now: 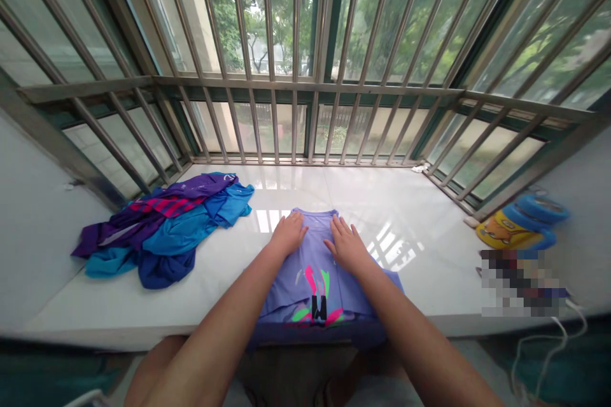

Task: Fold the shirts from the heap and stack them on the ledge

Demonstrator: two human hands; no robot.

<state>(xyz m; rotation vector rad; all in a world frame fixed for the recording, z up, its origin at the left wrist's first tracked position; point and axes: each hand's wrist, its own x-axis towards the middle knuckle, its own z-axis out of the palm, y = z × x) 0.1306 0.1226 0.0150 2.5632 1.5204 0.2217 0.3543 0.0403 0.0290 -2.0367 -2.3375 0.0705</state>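
A lavender T-shirt (317,248) with a pink, green and black print lies on the white ledge, its neckline at the far end. Its lower part reaches over the ledge's front edge. My left hand (289,233) rests on the shirt just left of the neckline, fingers stretched out. On the right side of the collar lies my right hand (347,243), its fingers spread on the fabric. Neither hand grips anything. Both forearms cover parts of the shirt's sides.
A pile of purple, blue and red-checked clothes (176,222) is on the left of the white ledge (429,248). To the right stands a blue and yellow jug (518,222), beside a blurred-out item and a white cable (556,350). Metal window bars (310,86) enclose the back and sides.
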